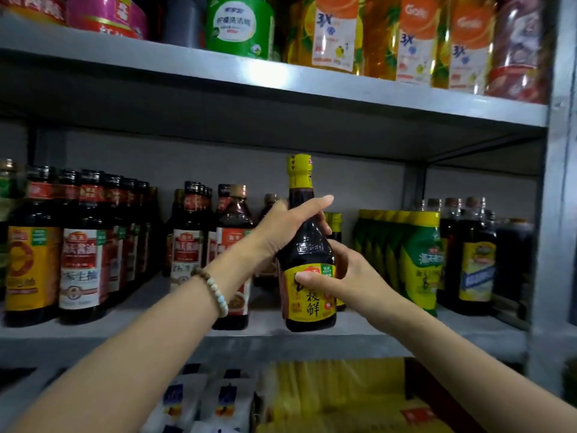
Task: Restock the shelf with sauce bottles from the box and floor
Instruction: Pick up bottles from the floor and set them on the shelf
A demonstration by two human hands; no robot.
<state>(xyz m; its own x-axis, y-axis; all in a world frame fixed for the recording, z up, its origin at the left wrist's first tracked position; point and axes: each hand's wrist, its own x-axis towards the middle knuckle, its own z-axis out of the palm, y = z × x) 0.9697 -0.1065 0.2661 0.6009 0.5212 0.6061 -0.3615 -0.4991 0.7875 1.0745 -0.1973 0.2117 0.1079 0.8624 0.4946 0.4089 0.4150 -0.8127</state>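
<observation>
Evidently for steadiness, the left hand [290,226] grips the bottle [304,243] at its shoulder and the right hand [342,276], just below, clasps its label — holding it upright, label outward, at the front edge of the shelf [390,337].

On the yellow label of the yellow-capped sauce bottle [309,254] I can read the large characters 极鲜 — the small print around them is too blurred for me. The red-and-white soy sauce bottle [82,264] at the left carries 海天酱油, with 生抽 below it. The orange-labelled bottles [335,35] above show "3X" in blue. The green bottle [239,26] reads 柠檬洗洁精 — only faintly.
</observation>
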